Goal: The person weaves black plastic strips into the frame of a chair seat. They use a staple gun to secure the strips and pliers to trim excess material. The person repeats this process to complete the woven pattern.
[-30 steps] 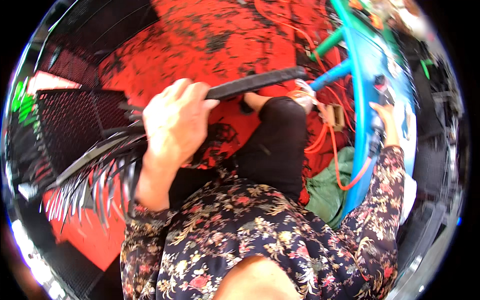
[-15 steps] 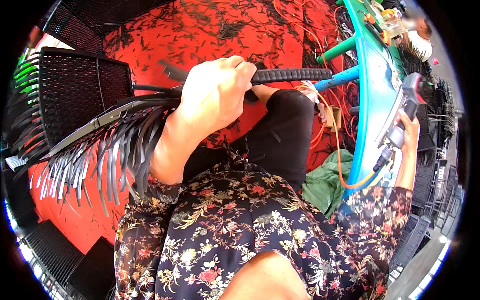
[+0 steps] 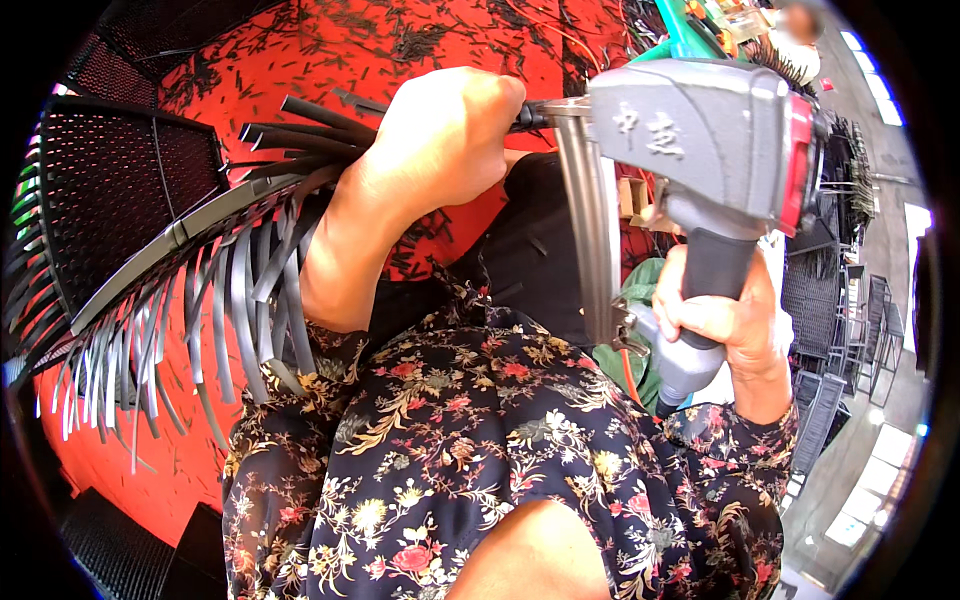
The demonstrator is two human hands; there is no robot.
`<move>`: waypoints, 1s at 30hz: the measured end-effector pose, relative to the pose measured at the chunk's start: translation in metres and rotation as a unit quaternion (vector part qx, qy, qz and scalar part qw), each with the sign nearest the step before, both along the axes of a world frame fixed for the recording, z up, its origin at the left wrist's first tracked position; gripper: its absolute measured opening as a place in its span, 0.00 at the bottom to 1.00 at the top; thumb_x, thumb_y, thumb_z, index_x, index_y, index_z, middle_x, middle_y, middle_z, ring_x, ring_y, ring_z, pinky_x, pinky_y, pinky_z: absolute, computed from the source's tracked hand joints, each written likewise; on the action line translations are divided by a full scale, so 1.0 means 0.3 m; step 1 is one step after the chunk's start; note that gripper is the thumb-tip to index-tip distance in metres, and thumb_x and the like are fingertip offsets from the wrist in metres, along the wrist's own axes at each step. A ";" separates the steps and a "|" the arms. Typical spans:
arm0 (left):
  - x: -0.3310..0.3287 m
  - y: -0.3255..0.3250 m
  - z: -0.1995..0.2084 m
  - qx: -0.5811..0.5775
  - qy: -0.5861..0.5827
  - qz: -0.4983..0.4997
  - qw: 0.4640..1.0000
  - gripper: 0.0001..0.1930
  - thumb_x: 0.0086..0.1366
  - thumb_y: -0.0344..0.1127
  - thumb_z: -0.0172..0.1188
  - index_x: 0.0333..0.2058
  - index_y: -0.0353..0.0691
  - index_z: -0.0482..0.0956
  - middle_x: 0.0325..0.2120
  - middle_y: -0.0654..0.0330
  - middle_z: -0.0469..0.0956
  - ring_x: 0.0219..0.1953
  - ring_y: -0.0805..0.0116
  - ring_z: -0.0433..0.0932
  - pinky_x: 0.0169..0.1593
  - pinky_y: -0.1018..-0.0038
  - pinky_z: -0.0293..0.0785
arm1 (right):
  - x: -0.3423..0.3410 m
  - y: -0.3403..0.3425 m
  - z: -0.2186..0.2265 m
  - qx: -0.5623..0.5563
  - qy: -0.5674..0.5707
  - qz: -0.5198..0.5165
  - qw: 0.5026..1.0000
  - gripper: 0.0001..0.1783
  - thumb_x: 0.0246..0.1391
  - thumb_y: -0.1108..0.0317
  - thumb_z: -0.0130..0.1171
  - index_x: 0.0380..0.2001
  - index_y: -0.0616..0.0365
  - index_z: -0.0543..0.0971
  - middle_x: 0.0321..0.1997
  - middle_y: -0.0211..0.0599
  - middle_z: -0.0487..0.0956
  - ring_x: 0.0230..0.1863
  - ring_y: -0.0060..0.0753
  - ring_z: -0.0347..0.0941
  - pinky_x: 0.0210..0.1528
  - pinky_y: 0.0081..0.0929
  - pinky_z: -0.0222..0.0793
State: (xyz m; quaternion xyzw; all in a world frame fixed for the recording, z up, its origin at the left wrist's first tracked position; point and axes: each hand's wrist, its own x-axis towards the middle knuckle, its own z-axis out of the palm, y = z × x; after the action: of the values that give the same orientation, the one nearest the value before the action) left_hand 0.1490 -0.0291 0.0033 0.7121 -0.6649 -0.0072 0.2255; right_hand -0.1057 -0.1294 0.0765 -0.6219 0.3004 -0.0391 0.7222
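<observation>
My left hand (image 3: 435,150) is closed around the end of a black wicker piece, its back turned up. Behind the wrist, loose black strips (image 3: 310,130) stick out to the left. A curved grey rail (image 3: 150,255) with a fringe of hanging flat strips (image 3: 230,320) runs down left from it, beside a black woven panel (image 3: 130,190). My right hand (image 3: 730,320) grips the handle of a grey and red pneumatic staple gun (image 3: 690,130). Its nose meets the wicker piece just right of my left fist; whether they touch, I cannot tell.
Black strip scraps lie scattered over the red floor (image 3: 300,60). A green and blue table frame (image 3: 685,30) stands at the far right, near a person (image 3: 795,50). Green cloth (image 3: 640,285) and a small cardboard box (image 3: 632,200) are behind the gun. Stacked dark frames (image 3: 810,300) stand farther right.
My right hand has brought the staple gun from the table at the right to beside my left fist. The left hand keeps its hold and has shifted slightly up.
</observation>
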 end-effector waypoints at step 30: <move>-0.052 -0.010 0.006 -0.148 -0.049 -0.091 0.984 0.37 0.51 0.23 0.59 0.59 0.21 0.53 0.20 0.47 0.73 0.23 0.48 0.75 0.26 0.58 0.70 | -0.013 -0.019 -0.086 0.007 -0.018 0.034 0.999 0.24 0.45 0.69 0.62 0.46 0.67 0.72 0.21 0.31 0.75 0.20 0.22 0.73 0.26 0.23 0.70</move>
State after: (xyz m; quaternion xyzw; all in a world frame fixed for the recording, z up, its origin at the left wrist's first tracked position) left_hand 0.1333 -0.0321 0.0052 0.6065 -0.7312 0.1059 0.2936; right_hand -0.1095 -0.1352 0.0509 -0.6258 0.2663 -0.0237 0.7327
